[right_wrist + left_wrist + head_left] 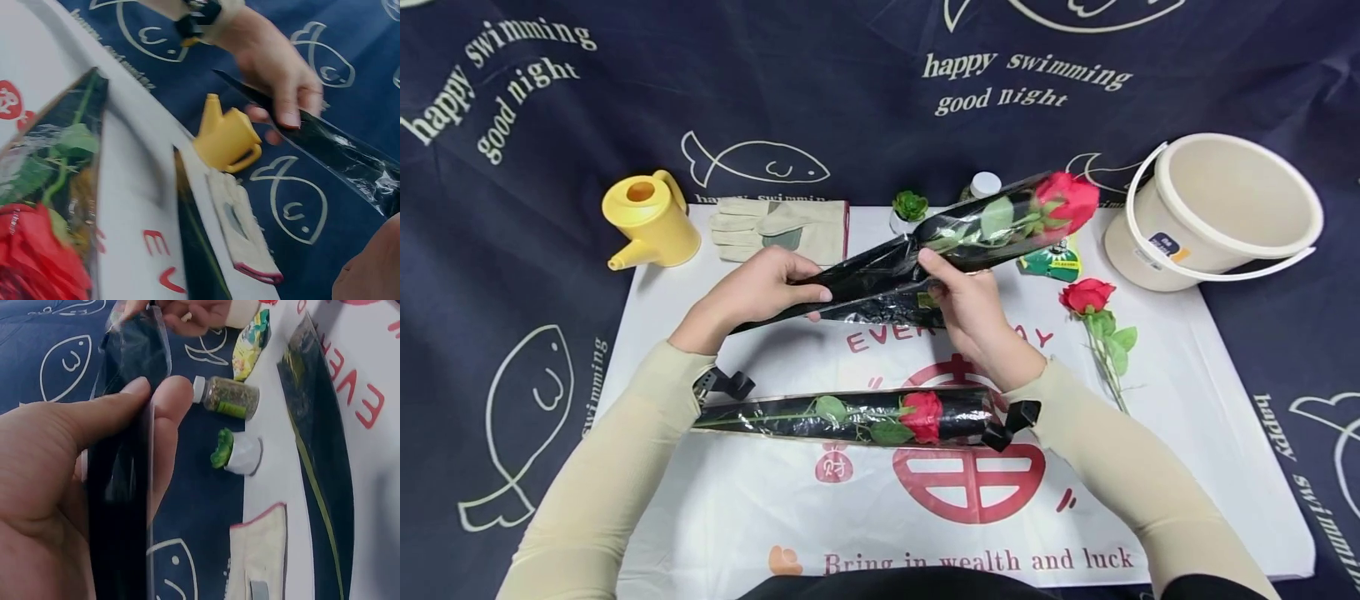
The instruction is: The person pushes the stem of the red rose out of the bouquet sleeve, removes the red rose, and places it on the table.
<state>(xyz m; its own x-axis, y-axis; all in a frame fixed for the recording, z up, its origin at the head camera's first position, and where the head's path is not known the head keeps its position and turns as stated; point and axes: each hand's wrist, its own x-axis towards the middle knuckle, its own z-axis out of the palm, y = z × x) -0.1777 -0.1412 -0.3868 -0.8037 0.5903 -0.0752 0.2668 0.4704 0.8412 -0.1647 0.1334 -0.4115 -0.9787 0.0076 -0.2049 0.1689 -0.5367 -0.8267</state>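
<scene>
My left hand (748, 287) pinches the narrow lower end of a wrapped rose (1000, 227) between thumb and fingers. Higher up, where the black-and-clear sleeve is creased, my right hand (972, 317) grips it. The rose is held tilted above the table, its red bloom toward the upper right. Nearest my forearms, a second wrapped rose (850, 415) lies flat, bloom to the right. Behind the hands another long black sleeve (880, 310) lies partly hidden; a thin stem shows in it in the left wrist view. To the right rests an unwrapped rose (1097, 321).
Along the back stand a yellow watering can (655, 221), pale gloves (808, 229), a small potted plant (910, 208) and a white-capped jar (985, 185). A green packet (1052, 260) lies near a beige bucket (1195, 217) at the table's back right.
</scene>
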